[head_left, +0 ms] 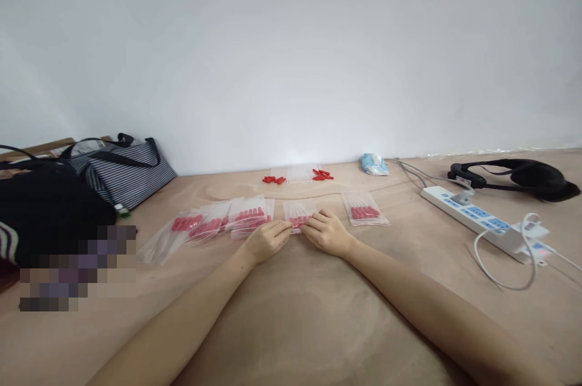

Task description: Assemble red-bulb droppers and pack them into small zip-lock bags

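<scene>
A clear plastic bag [299, 210] with red-handled thin items lies between my hands. The fingers of my left hand [268, 240] are closed at its lower left edge. My right hand [330, 233], fingers bent together, grips its lower right side. To the left lie several overlapping bags [250, 211] with red-handled items. One more filled bag [364, 209] lies flat to the right of my right hand. Behind, loose red pieces [273, 180] sit at the left of a row of thin clear items [297, 174], and more red pieces [322, 175] at its right.
A white power strip [482, 219] with cables and a black headset [513, 177] are at the right. A blue and white packet [374, 164] lies near the wall. A striped bag [130, 174] and a black bag [50, 210] stand at the left.
</scene>
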The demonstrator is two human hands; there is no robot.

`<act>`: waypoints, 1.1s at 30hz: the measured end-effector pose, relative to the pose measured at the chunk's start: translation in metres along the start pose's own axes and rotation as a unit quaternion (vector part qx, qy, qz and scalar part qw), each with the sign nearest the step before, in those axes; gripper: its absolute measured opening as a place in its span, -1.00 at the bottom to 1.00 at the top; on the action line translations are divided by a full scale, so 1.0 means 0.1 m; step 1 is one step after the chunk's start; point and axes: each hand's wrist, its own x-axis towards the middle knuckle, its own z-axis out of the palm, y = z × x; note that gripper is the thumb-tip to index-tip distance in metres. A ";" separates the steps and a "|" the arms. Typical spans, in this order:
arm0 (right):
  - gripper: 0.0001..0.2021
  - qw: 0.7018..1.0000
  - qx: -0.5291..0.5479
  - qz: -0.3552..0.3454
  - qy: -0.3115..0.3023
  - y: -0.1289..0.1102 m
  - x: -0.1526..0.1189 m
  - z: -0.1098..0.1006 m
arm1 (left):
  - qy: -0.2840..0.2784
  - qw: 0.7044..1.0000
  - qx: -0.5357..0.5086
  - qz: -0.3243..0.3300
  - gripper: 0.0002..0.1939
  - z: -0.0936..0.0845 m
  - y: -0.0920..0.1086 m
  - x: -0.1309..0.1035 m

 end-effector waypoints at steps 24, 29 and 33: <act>-0.78 0.998 -0.051 -0.016 -0.028 0.05 -0.03 -0.08 | 0.010 0.998 -0.047 -0.031 -0.80 0.00 0.00 -0.01; -0.77 0.997 -0.046 0.014 -0.058 0.14 -0.17 -0.16 | 0.012 0.997 -0.061 -0.044 -0.82 0.01 0.01 -0.03; -0.76 0.997 -0.049 0.033 -0.047 0.16 -0.23 -0.19 | 0.008 0.996 -0.073 -0.041 -0.82 0.02 0.00 -0.04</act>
